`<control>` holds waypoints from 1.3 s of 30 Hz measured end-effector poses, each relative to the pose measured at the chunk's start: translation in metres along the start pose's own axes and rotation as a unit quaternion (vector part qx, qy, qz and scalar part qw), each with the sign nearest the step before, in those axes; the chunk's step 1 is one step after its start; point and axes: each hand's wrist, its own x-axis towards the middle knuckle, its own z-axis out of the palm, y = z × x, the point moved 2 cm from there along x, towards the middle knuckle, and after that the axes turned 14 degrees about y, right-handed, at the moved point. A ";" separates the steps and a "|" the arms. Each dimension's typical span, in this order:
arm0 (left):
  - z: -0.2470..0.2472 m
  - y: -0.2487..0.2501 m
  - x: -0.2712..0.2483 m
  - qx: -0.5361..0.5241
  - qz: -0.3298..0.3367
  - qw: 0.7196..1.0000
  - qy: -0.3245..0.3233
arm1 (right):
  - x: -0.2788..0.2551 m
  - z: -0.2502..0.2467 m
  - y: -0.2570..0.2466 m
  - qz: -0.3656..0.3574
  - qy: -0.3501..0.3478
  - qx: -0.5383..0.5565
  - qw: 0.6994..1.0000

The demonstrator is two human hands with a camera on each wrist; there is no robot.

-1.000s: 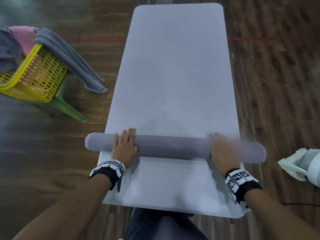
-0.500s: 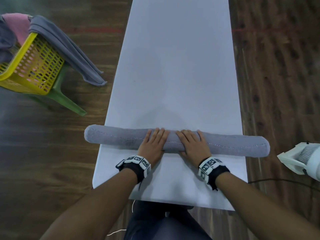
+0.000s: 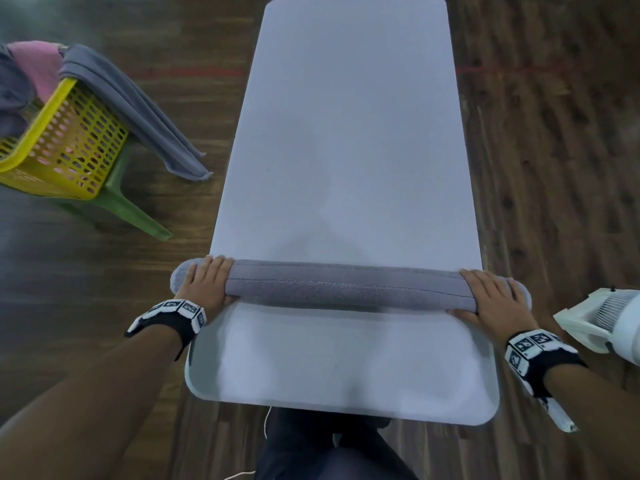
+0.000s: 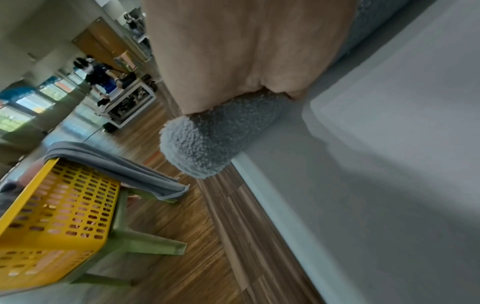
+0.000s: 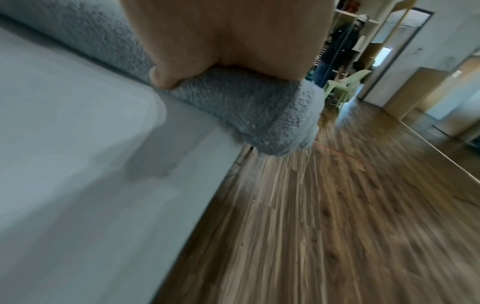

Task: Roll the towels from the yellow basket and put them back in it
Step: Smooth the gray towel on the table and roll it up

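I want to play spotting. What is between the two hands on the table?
Only the bare middle of the rolled grey towel stretches between the left hand and the right hand, lying across the white table. The head view shows it.

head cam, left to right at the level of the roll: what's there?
Left hand near one end of the rolled grey towel → right hand near its other end → white fan at the frame edge.
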 end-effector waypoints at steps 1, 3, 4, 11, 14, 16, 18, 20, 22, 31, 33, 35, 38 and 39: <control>-0.001 0.003 0.001 -0.013 -0.011 1.000 0.000 | 0.001 0.001 -0.002 0.007 0.002 0.004 1.000; -0.002 0.008 0.000 -0.023 -0.027 0.999 0.013 | 0.001 0.006 -0.005 0.016 0.004 0.000 1.000; -0.003 0.011 -0.001 -0.022 -0.032 0.999 0.021 | 0.000 0.009 -0.005 0.016 0.004 -0.008 1.000; -0.016 0.013 0.003 0.007 0.019 1.000 0.016 | 0.008 0.004 -0.017 -0.034 0.019 -0.038 0.999; -0.016 0.006 -0.006 0.001 0.052 0.998 0.027 | 0.001 0.007 -0.029 -0.054 0.036 0.009 0.998; -0.012 0.001 -0.014 -0.014 0.047 0.999 0.017 | 0.000 0.010 -0.026 -0.055 0.031 0.009 0.998; -0.010 0.000 -0.013 -0.035 0.039 0.999 0.001 | 0.003 0.009 -0.021 -0.058 0.014 0.000 0.998; -0.013 0.008 -0.006 -0.048 0.013 0.999 -0.010 | 0.010 0.007 -0.021 -0.046 0.002 0.002 0.999; -0.016 0.022 0.000 -0.048 -0.031 0.998 -0.007 | 0.015 0.006 -0.028 -0.013 0.008 0.017 1.000; -0.038 0.126 -0.018 -0.074 -0.195 0.973 -0.096 | -0.002 -0.002 -0.095 0.171 -0.054 0.017 0.984; -0.042 0.165 -0.033 -0.132 -0.211 0.961 -0.120 | -0.016 -0.006 -0.122 0.198 -0.097 0.053 0.974; -0.044 0.200 -0.046 -0.185 -0.224 0.947 -0.137 | -0.029 -0.005 -0.145 0.225 -0.124 0.142 0.956; -0.047 0.234 -0.054 -0.251 -0.236 0.925 -0.162 | -0.043 -0.003 -0.167 0.253 -0.134 0.244 0.927; -0.048 0.240 -0.055 -0.281 -0.242 0.912 -0.173 | -0.045 -0.003 -0.170 0.261 -0.134 0.266 0.918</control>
